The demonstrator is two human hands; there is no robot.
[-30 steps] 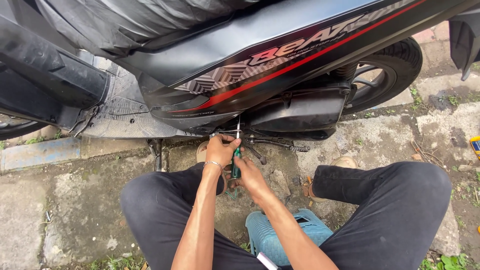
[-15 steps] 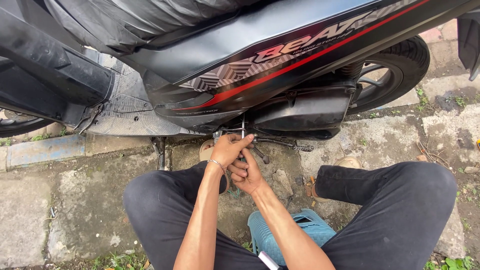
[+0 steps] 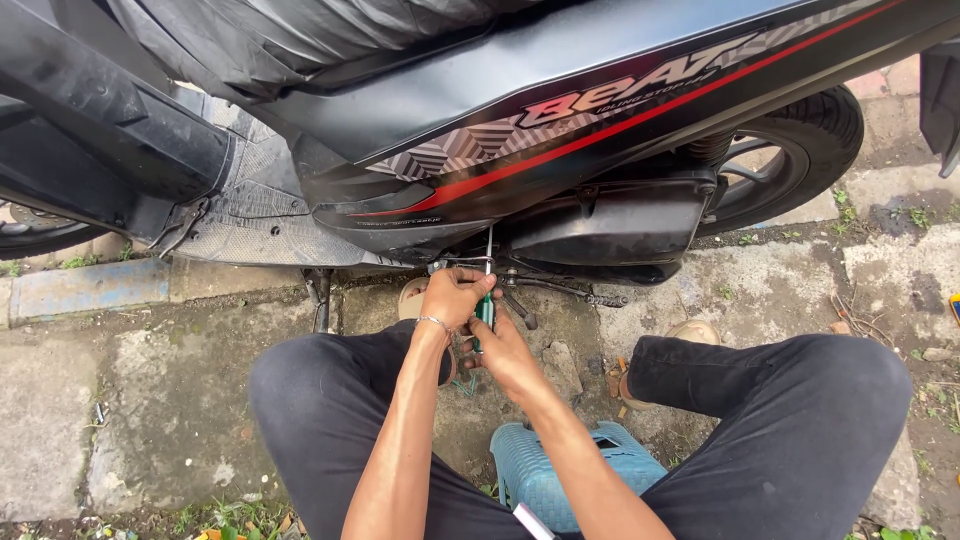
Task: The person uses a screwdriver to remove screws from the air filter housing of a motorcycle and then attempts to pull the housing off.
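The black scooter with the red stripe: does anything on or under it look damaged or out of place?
Nothing stands out. The black scooter stands upright on cracked paving; the left hand and right hand hold a green-handled screwdriver upright beneath it.

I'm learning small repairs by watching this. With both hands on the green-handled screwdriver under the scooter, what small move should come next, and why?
Probably a steady twist of the screwdriver while pressing upward. Its shaft stands upright with the tip up against the scooter's underside, the left hand wraps the handle and the right hand braces from below. The fastener itself is too small to make out.
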